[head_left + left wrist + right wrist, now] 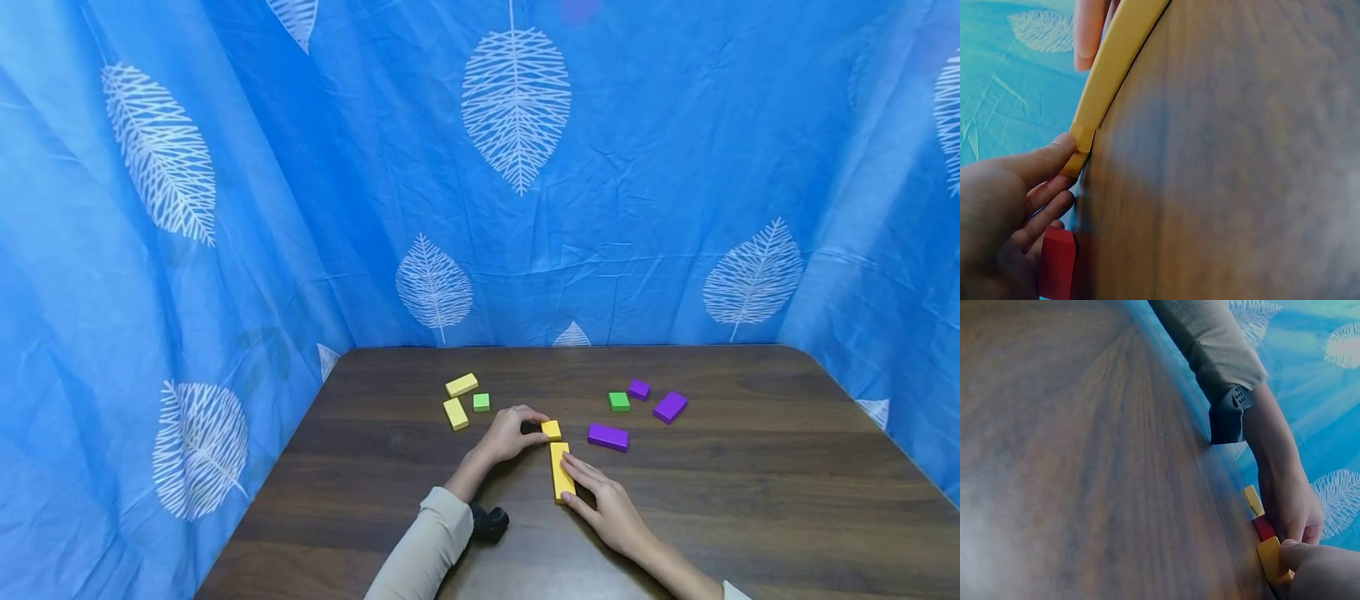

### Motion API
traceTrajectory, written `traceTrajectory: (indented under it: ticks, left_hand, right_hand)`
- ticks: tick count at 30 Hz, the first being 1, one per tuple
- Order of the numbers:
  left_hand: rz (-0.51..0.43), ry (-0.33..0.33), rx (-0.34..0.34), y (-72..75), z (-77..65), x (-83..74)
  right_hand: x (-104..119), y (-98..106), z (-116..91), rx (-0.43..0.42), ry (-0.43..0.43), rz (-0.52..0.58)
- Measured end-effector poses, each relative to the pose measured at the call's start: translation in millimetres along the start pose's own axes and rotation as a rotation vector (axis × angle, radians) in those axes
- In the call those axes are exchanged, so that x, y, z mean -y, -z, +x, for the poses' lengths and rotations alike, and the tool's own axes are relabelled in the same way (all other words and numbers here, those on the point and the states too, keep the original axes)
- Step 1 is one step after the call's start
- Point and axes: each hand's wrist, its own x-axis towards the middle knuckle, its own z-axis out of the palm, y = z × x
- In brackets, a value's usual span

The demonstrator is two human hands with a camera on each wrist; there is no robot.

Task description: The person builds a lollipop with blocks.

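Note:
In the head view my left hand [508, 435] pinches a small orange-yellow block [552, 430] between thumb and fingers. Right below it, nearly end to end, lies a long orange-yellow block [559, 473]. My right hand [609, 510] touches that long block's right side with thumb and fairly straight fingers. Up close, the left wrist view has the left thumb [1060, 150] on the block's end. A red block [1057, 262] stands near the left fingers there and also appears in the right wrist view, but not in the head view.
Two pale yellow blocks [455, 414] and a green block [481, 402] lie at the back left. To the right are several purple blocks [608, 437] and another green block [618, 402]. A blue leaf-print curtain [517, 250] surrounds the brown table [750, 500].

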Motion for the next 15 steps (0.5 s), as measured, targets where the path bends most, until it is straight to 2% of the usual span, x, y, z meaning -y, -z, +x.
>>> traceTrajectory:
  ticks: [7,15]
  left_hand:
    - [-0.005,-0.001,0.026,0.4,2.6,0.6]
    - [0.047,0.009,-0.006,-4.3,5.8,-2.2]
  right_hand:
    - [-0.2,0.2,1.0,0.012,0.002,0.012]
    - [-0.2,-0.5,2.3,0.026,-0.006,0.015]
